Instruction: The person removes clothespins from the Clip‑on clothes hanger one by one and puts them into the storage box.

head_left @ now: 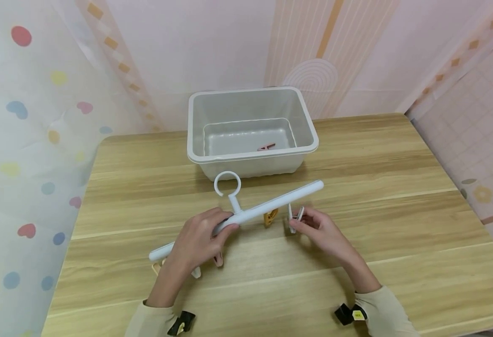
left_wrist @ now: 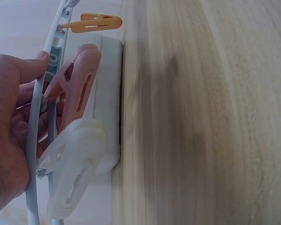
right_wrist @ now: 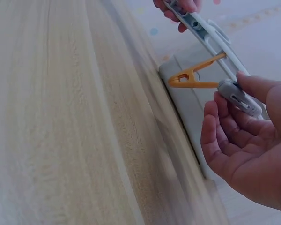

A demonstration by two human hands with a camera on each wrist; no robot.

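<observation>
A white clip hanger (head_left: 286,199) is held at a slant above the table, its open ring hook (head_left: 216,184) pointing away. My left hand (head_left: 198,238) grips its bar left of the hook's stem, thumb along the near side. Under the bar hang an orange clothespin (head_left: 268,218), a pink clothespin (left_wrist: 79,86) and a white clothespin (left_wrist: 77,168). A pale yellow clothespin (head_left: 156,268) shows near the bar's left end, partly hidden by my left wrist. Below the bar's right part, my right hand (head_left: 322,234) pinches a light grey clothespin (right_wrist: 239,97) between thumb and fingers, beside the orange one.
Behind the hanger, a grey plastic bin (head_left: 252,164) stands at the table's back edge against the patterned wall covering. A pink clothespin (head_left: 266,147) lies inside it. The wood-grain table (head_left: 398,224) extends to both sides.
</observation>
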